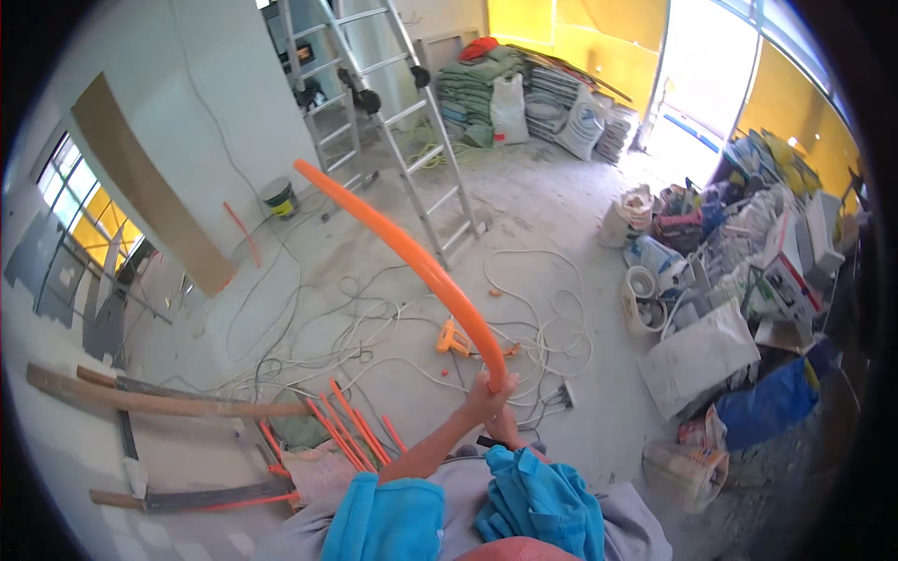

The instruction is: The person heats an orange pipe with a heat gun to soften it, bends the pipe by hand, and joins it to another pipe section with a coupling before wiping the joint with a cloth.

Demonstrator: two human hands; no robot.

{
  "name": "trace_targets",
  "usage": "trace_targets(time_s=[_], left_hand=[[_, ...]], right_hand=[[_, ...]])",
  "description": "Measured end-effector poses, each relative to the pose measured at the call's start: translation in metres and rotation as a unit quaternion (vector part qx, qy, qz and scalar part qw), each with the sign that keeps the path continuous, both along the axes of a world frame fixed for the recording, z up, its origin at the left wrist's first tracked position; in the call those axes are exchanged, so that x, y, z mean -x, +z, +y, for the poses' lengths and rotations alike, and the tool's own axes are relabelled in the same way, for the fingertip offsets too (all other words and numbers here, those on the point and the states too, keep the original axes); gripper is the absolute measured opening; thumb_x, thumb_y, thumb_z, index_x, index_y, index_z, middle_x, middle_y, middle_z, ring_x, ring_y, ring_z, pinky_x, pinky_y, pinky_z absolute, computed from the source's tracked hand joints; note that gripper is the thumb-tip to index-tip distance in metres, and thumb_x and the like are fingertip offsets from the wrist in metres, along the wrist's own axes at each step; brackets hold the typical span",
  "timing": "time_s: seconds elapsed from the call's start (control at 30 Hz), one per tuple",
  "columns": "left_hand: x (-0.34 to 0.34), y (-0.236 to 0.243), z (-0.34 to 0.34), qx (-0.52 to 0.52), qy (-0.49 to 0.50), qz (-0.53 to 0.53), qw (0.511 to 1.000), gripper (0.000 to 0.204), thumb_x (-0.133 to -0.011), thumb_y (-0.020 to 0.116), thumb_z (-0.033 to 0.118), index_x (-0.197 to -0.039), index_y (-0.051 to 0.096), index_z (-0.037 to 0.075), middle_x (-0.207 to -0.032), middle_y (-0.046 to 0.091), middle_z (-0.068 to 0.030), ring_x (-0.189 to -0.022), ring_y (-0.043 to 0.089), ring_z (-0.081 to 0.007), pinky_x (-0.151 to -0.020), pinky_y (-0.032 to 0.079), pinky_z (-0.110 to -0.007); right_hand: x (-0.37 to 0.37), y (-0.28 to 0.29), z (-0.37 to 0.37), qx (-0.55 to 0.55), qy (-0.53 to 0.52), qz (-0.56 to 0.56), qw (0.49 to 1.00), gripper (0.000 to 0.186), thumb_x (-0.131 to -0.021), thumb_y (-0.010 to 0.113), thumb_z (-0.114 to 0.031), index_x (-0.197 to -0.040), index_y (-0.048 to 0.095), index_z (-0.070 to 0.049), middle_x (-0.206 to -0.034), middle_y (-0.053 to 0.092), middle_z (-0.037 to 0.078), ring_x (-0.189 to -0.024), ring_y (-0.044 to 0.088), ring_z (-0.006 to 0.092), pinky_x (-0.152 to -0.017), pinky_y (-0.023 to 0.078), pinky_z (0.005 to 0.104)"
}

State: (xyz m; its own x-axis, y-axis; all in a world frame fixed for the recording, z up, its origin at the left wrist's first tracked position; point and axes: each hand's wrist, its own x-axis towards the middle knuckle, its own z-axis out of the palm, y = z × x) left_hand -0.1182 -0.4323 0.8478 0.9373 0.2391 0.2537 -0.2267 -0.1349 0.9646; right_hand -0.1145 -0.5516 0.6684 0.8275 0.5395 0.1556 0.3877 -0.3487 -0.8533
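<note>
While gripping the long orange pipe (412, 252) near its lower end, left hand (488, 393) fingers wrapped tight; right hand (507, 428) just below, grip unclear. Pipe arcing up and away leftward, apparently mid-handling. Next: steadying the free end, clear of the ladder (412, 122).

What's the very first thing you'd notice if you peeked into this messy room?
The long orange pipe, arcing up through the middle of the view from the hands gripping its lower end, the left hand uppermost. Behind it, a silver ladder stands at the top centre. White cables sprawl over the dusty floor, and sacks and boxes are heaped along the right side.
</note>
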Motion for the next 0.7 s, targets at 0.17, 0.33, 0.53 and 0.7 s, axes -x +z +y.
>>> trace_targets(time_s=[0.17, 0.33, 0.53, 0.7], left_hand=[[-0.005, -0.006, -0.004, 0.009, -0.042, 0.026, 0.999, 0.04, -0.098, 0.064, 0.013, -0.061, 0.048, 0.008, -0.053, 0.047, 0.0036, -0.045, 0.048, -0.0064, -0.042, 0.036, -0.027], [-0.004, -0.022, -0.012, 0.067, -0.045, 0.062, 0.995, 0.041, -0.097, 0.065, 0.015, -0.06, 0.049, 0.007, -0.053, 0.046, 0.0029, -0.046, 0.047, -0.0063, -0.043, 0.035, -0.027], [-0.006, -0.003, -0.02, -0.02, -0.054, -0.015, 0.998, 0.04, -0.095, 0.067, 0.014, -0.06, 0.049, 0.006, -0.053, 0.045, 0.0021, -0.048, 0.042, -0.0064, -0.044, 0.03, -0.029], [-0.005, -0.022, -0.015, -0.005, -0.055, 0.025, 0.998, 0.037, -0.097, 0.065, 0.012, -0.063, 0.052, 0.006, -0.054, 0.049, 0.0028, -0.05, 0.049, -0.0056, -0.045, 0.036, -0.027]], right_hand=[[0.005, 0.0, -0.006, -0.058, -0.027, 0.072, 0.995, 0.025, -0.084, 0.074, -0.015, -0.103, 0.063, -0.004, -0.089, 0.067, 0.02, -0.085, 0.064, 0.0452, -0.074, 0.05, 0.052], [0.001, 0.009, -0.009, -0.16, -0.021, 0.009, 0.987, 0.022, -0.082, 0.073, -0.009, -0.099, 0.061, -0.005, -0.091, 0.063, 0.013, -0.089, 0.06, 0.0359, -0.077, 0.048, 0.0457], [0.0, -0.05, -0.015, -0.094, -0.026, 0.046, 0.994, 0.031, -0.08, 0.077, -0.011, -0.107, 0.061, -0.005, -0.096, 0.064, 0.013, -0.09, 0.059, 0.0326, -0.081, 0.048, 0.0451], [0.002, 0.013, 0.003, -0.235, -0.019, 0.062, 0.97, 0.027, -0.082, 0.072, -0.01, -0.104, 0.059, -0.003, -0.102, 0.065, 0.016, -0.089, 0.062, 0.0343, -0.076, 0.048, 0.0455]])
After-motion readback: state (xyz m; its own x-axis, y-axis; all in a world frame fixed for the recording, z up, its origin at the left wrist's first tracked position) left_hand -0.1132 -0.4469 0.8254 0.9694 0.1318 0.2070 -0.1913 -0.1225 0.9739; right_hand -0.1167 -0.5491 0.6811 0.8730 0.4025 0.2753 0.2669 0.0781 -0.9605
